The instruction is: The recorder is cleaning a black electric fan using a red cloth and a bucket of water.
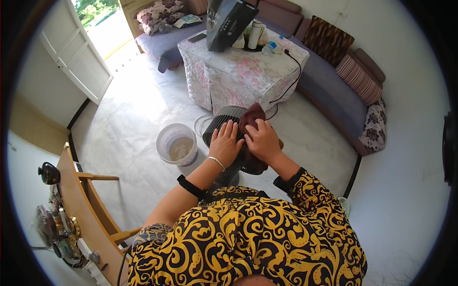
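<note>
A dark grey appliance with a ribbed, grille-like casing [231,112] stands upright in front of me; its exact kind I cannot tell. Flat on its left side rests my left hand [224,144], fingers stretched out. My right hand [263,141] has its fingers bent round a maroon cloth [253,116] and presses it against the appliance's right side. More of the cloth hangs below that hand. My forearms and body hide the appliance's lower part.
A white bucket [164,138] with murky water stands left of the appliance. Beyond is a table with a floral cloth [198,78], bearing a black bag [229,26], a flask [255,35] and a bottle. A black cord [300,71] hangs off it. Sofas line the back; a wooden table [81,205] stands left.
</note>
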`<state>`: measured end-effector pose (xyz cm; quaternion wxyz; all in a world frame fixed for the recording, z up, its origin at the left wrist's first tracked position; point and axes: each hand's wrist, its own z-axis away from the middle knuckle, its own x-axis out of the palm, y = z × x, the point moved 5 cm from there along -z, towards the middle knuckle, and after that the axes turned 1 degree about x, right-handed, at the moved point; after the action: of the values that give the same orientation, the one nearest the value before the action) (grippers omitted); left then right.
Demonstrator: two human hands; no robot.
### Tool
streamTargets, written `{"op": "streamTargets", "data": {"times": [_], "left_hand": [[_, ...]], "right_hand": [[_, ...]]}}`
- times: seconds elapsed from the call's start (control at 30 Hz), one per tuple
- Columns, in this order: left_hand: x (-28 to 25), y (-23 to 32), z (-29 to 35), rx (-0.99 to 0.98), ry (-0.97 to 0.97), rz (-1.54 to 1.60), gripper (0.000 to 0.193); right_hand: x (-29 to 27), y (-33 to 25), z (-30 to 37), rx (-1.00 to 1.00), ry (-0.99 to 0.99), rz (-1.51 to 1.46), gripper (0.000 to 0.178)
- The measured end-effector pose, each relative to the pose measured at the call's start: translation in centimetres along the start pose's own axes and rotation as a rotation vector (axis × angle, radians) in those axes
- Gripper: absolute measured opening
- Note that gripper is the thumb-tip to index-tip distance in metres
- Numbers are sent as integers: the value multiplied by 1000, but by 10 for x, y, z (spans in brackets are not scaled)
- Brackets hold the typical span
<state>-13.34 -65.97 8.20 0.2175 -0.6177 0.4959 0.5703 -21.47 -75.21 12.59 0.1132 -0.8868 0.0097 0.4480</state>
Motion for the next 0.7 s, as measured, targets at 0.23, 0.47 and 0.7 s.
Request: {"op": "streamTargets", "data": {"times": [0.23,0.47,0.7], "left_hand": [[5,10,-6,9,-38,-21,57],[9,3,-4,20,-15,-48,57],[10,9,-6,32,-41,-53,56]], "right_hand": [[12,61,-18,222,16,105,16],[10,25,-17,74,-61,-75,17],[11,67,6,229,67,20,26]]}}
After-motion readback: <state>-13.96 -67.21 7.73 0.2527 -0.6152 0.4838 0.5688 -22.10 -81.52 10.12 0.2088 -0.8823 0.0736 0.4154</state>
